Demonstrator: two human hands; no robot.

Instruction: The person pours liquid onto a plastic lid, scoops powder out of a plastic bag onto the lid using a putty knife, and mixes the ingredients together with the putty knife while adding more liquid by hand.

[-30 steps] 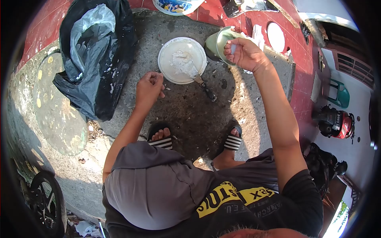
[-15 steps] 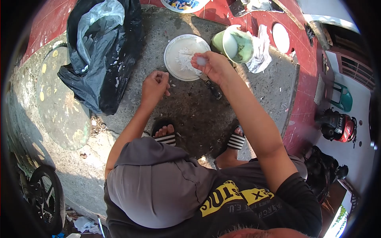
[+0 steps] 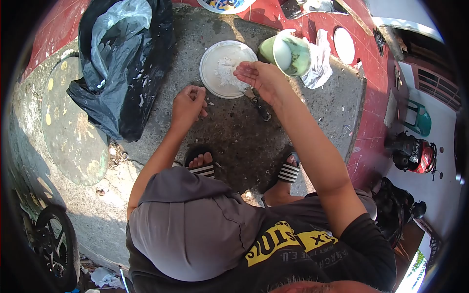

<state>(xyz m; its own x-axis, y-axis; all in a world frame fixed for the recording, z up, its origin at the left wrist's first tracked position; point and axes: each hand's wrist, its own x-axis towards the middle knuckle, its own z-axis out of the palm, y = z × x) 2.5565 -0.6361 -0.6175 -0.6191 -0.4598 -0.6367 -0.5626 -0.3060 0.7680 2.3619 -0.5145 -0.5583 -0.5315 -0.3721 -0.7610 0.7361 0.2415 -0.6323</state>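
Observation:
My right hand (image 3: pixel 260 79) is over the right edge of a round white lid (image 3: pixel 210 63), fingers stretched out and palm partly turned up; nothing shows in it. White crumbly material (image 3: pixel 225 71) lies on the lid. Beside the lid's lower right edge, a dark-handled tool (image 3: pixel 259 106) lies partly under my right hand, its working end hidden. My left hand (image 3: pixel 188 105) hovers lower left of the lid with its fingers curled together. Whatever those fingers may hold is hidden.
A black plastic bag (image 3: pixel 124 93) with a pale bag inside lies at left. To the right of the lid are a stained green bucket (image 3: pixel 297 57) and a crumpled white bag (image 3: pixel 318 63). My sandalled feet (image 3: pixel 201 163) rest on concrete. A motorcycle wheel (image 3: pixel 57 244) stands lower left.
The pale, translucent roundish thing at my right fingertips no longer shows. My right fingers look straighter. My left hand has barely moved, and the whole view has shifted slightly.

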